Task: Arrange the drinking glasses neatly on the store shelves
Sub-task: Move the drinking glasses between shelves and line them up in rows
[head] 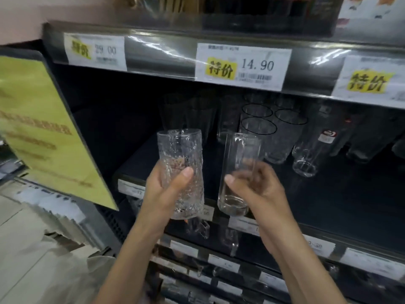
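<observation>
Glasses in hand: two, both held in the air in front of the shelf [328, 194], neither set down yet.
Textured glass [179, 154]: clear with a rough, bumpy wall, roughly upright, on the left.
Smooth glass [238, 150]: clear and plain, leaning a little to the right, just beside the textured one and not touching it.
Done so far: some stock already stands on the shelf. Black-rimmed glasses [258, 126] cluster at the back, a tall stickered glass [306, 159] stands to their right, and dim dark glasses [186, 113] stand to their left.
Left to do: by my reading, most of the job. The shelf's left and front look bare, and both held glasses need places.
Left hand [166, 189]: wrapped round the textured glass's lower half, thumb across the front.
Right hand [256, 185]: blurred, fingers curled round the smooth glass's middle, thumb pointing left.
Arms: both bare forearms reach up and forward from the bottom edge.
Overhead: a price tag [243, 65] reads 14.90.
</observation>
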